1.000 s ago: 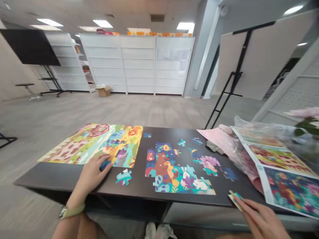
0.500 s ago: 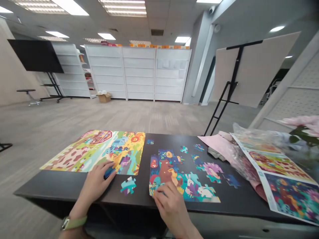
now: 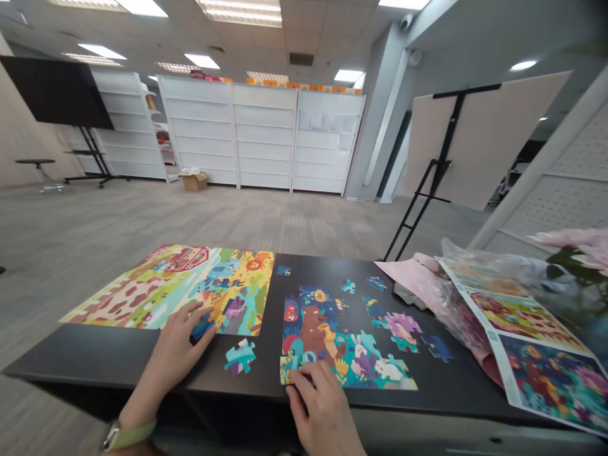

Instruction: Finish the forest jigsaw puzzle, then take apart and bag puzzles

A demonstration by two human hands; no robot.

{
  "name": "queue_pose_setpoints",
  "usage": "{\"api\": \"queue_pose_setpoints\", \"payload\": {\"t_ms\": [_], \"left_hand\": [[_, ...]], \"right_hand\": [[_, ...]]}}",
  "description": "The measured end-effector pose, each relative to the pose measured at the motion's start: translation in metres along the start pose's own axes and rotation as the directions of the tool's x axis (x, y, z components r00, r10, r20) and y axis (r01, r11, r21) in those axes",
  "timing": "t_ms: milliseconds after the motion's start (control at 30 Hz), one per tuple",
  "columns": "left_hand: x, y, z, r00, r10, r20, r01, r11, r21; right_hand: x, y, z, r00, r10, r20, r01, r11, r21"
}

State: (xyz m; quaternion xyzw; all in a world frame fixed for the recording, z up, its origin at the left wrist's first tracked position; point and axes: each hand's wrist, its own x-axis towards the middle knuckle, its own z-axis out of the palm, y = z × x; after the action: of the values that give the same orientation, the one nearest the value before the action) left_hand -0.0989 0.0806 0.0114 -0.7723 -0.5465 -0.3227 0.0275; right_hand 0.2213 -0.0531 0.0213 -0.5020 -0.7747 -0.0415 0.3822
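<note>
My left hand [image 3: 183,348] rests near the colourful puzzle sheet, its thumb and fingers closed around a dark blue puzzle piece [image 3: 202,327]. At the lower left corner of a partly joined jigsaw puzzle [image 3: 311,326], my right hand [image 3: 320,396] has its thumb and index finger on a corner puzzle piece [image 3: 285,370]. This piece lies against the joined part; the fingertips partly cover that area. Between my hands lies a loose clump of teal, white and purple pieces [image 3: 240,356]. Another joined cluster with a pink animal [image 3: 403,326] lies right of the puzzle.
The bright animal picture sheet [image 3: 142,288] covers the table's left side. Loose pieces [image 3: 348,287] lie behind the puzzle, and a dark blue piece [image 3: 437,348] to its right. Pink wrapping [image 3: 403,273], clear plastic and a printed picture sheet [image 3: 551,373] occupy the right end.
My right fingers have shifted slightly at the corner piece, thumb drawn down toward the table edge. My left hand keeps its blue piece. The whole view has shifted a little.
</note>
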Motion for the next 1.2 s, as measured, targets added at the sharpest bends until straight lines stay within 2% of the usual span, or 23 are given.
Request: {"api": "queue_pose_setpoints", "payload": {"t_ms": [67,133,200,267,367,467,600,733,933,1200], "left_hand": [[-0.006,0.02,-0.004,0.995,0.018,-0.098,-0.026,0.996,-0.08],[-0.016,0.055,-0.005,0.994,0.034,-0.101,-0.052,0.982,-0.181],[-0.026,0.096,-0.004,0.992,0.119,0.051,-0.1,0.954,-0.283],[-0.032,0.133,0.0,0.955,0.211,0.208,-0.13,0.93,-0.344],[-0.029,0.165,0.007,0.911,0.268,0.314,-0.149,0.923,-0.356],[-0.02,0.169,0.008,0.896,0.284,0.342,-0.161,0.924,-0.346],[-0.013,0.162,0.004,0.875,0.306,0.376,-0.168,0.919,-0.358],[-0.012,0.162,0.003,0.858,0.326,0.396,-0.175,0.912,-0.371],[-0.01,0.164,0.008,0.87,0.325,0.371,-0.176,0.907,-0.383],[-0.012,0.162,0.011,0.873,0.319,0.37,-0.184,0.916,-0.356]], "right_hand": [[-0.003,0.006,-0.009,0.997,-0.008,-0.074,0.01,1.0,0.03],[-0.006,0.022,-0.023,0.989,0.018,-0.147,-0.012,0.999,0.039],[-0.007,0.047,-0.041,0.975,0.079,-0.208,-0.08,0.997,0.005],[-0.01,0.078,-0.061,0.955,0.134,-0.263,-0.157,0.985,-0.067],[-0.017,0.128,-0.09,0.927,0.176,-0.332,-0.242,0.956,-0.167],[-0.028,0.165,-0.11,0.897,0.241,-0.37,-0.335,0.918,-0.213],[-0.041,0.185,-0.114,0.847,0.409,-0.341,-0.479,0.864,-0.154],[-0.042,0.189,-0.109,0.843,0.448,-0.298,-0.498,0.859,-0.116],[-0.041,0.189,-0.107,0.843,0.462,-0.274,-0.5,0.861,-0.088],[-0.041,0.187,-0.107,0.823,0.48,-0.302,-0.525,0.847,-0.083]]}}
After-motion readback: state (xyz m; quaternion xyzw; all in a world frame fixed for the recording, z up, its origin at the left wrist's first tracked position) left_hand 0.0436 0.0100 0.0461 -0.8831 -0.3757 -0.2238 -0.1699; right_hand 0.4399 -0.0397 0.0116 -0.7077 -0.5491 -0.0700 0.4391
